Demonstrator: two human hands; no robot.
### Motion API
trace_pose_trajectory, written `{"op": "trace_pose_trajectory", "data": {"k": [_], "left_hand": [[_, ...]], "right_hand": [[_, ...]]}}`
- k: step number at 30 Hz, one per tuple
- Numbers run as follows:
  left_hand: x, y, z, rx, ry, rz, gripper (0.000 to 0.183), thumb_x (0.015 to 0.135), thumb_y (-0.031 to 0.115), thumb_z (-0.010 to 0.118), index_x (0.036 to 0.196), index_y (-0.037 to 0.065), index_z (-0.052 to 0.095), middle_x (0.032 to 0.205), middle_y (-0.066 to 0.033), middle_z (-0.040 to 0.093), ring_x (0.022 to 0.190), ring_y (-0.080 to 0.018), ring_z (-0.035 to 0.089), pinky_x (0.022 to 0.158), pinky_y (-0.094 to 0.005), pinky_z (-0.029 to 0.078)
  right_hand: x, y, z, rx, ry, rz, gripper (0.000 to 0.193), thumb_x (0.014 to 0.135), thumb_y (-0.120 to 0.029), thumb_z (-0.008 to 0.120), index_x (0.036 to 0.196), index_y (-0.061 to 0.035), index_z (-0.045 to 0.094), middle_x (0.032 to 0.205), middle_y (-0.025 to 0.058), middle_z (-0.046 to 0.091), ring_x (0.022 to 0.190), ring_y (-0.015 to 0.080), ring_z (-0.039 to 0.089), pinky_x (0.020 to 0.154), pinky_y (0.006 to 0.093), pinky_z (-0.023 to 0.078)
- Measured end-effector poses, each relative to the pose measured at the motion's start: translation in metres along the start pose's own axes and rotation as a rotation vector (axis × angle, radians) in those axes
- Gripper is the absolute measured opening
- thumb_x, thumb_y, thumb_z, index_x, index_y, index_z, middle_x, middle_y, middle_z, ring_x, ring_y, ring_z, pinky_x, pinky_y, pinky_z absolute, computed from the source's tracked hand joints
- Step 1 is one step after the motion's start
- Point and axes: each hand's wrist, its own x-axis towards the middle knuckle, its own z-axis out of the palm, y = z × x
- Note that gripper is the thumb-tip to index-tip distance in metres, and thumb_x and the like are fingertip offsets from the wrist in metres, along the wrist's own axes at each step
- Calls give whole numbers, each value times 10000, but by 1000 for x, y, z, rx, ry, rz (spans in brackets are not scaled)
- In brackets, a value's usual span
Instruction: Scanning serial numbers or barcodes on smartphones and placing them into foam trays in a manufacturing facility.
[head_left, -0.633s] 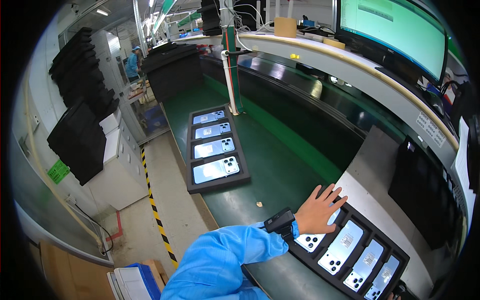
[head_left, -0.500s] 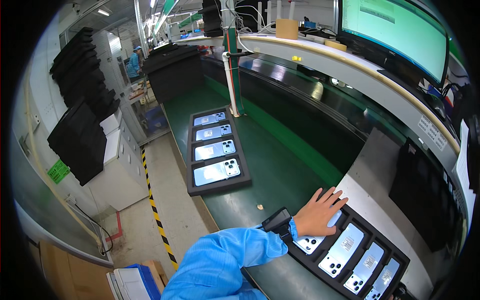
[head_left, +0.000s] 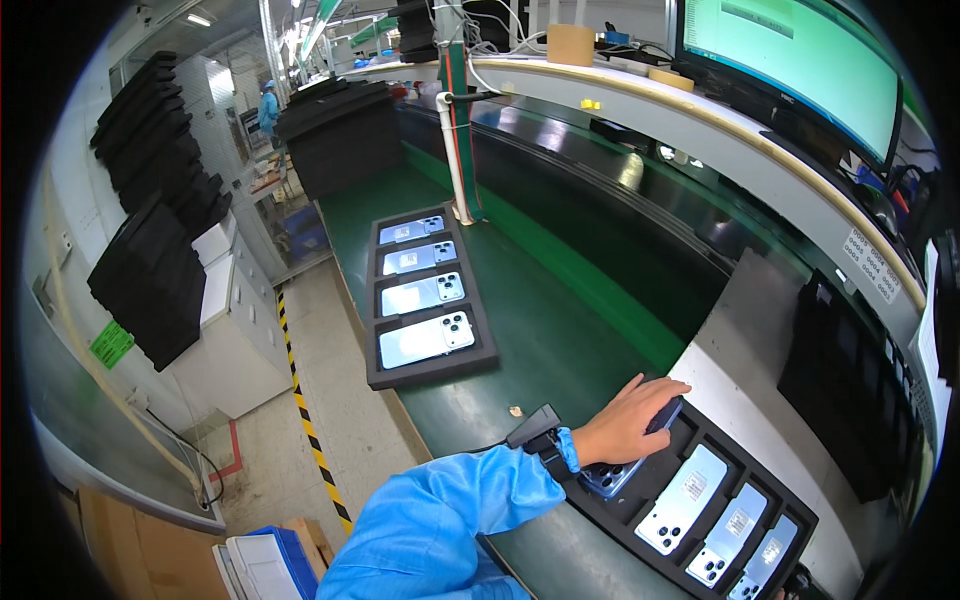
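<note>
Green bench [head_left: 560,345] mid-frame w/ near blk tray [head_left: 755,468] lwr right, far blk tray [head_left: 435,373] ctr-left.
L hand [head_left: 622,425], lwr right of ctr: thumb + fingers gripping blue phone [head_left: 612,481], askew at near tray's leftmost slot. R hand [head_left: 782,594]: sliver, btm edge lwr right, grip can't tell. Seated phones [head_left: 683,500]: 3 near tray, 4 far.

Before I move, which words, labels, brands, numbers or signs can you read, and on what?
White sticker on the shelf edge: rows of digits, which I won't copy.
Monitor: maker's mark on the lower frame, which I won't name; on-screen text too small to read.
Labels on phones in the near tray: too small.
Green sign at left: too blurred.
Nothing quoted.
</note>
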Motion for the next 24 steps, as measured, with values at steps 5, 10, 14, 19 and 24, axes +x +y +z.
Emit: {"op": "trace_pose_trajectory", "data": {"k": [5, 10, 14, 19, 24], "left_hand": [[7, 5, -2, -18, 78, 113, 622, 746, 146, 656, 1337, -2, 530, 1291, -197, 579, 1135, -373, 543, 1009, -432, 421], [1, 1, -12, -17, 42, 40, 563, 775, 65, 600, 1333, 28, 534, 1312, -151, 589, 1263, -325, 519, 1163, -446, 281], [9, 3, -5, -95, 40, 48, 563, 761, 51, 598, 1320, 18, 536, 1213, -134, 641, 1198, -322, 578, 1185, -483, 239], [7, 8, -8, -136, 39, -28, 497, 745, 46, 581, 1239, 8, 560, 1216, -151, 624, 1212, -299, 563, 1108, -387, 352], [7, 5, -5, -177, 29, -27, 475, 752, 42, 579, 1226, 8, 563, 1217, -167, 603, 1265, -323, 534, 1095, -383, 368]], "right_hand": [[40, 97, 26, 145, 175, -125, 467, 886, -165, 708, 1205, 148, 575, 1006, 157, 683, 841, 149, 607, 731, 286, 505], [10, 1, 19, 106, 67, -53, 290, 856, -150, 676, 973, 107, 611, 807, 227, 669, 723, 249, 633, 703, 403, 496], [2, -13, 8, 93, 80, 1, 267, 856, -145, 677, 954, 96, 616, 809, 205, 679, 724, 243, 639, 702, 394, 496], [2, -15, 11, 173, 54, 14, 237, 862, -137, 672, 937, 84, 629, 766, 143, 676, 693, 173, 606, 681, 372, 491], [-1, 2, 17, 131, 187, 2, 338, 861, -148, 692, 1128, 45, 615, 861, 126, 670, 757, 157, 598, 726, 343, 492]]}}
